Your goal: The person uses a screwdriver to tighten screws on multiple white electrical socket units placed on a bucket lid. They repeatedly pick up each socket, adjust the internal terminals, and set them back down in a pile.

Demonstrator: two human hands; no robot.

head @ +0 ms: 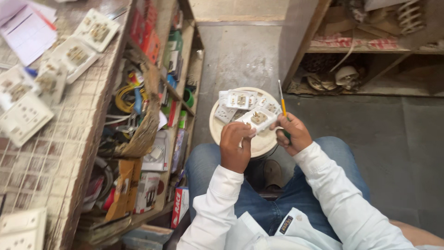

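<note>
1. Fingers (244, 132) of the left hand (235, 148) curl shut around the near edge of a white socket plate (259, 118), held back side up so its brass contacts show, just above the person's lap.
2. Right of it, the right hand (293, 134) is closed on a screwdriver (281, 101) with an orange shaft, its tip pointing up and away; its thumb also steadies the plate's right edge.
3. Beneath both hands stands a round cream stool (259, 143), carrying several more white socket parts (238, 99) in a loose heap.
4. Risk, as judged from this view: the plate is pinched only at its edges, so a slip of the tool could jab a thumb or knock the plate down onto the heap; small screws, if loose, could drop to the floor and vanish.
5. At far left, a worn workbench (60, 153) holds more white switch plates (76, 55) and pink papers (25, 28).
6. Beside it, open wooden shelves (178, 92) are crammed with boxes, coiled yellow wire (124, 97) and tools.
7. A grey concrete floor (370, 125) stretches right, toward a second wooden shelf (351, 46) with dusty odds and ends.
</note>
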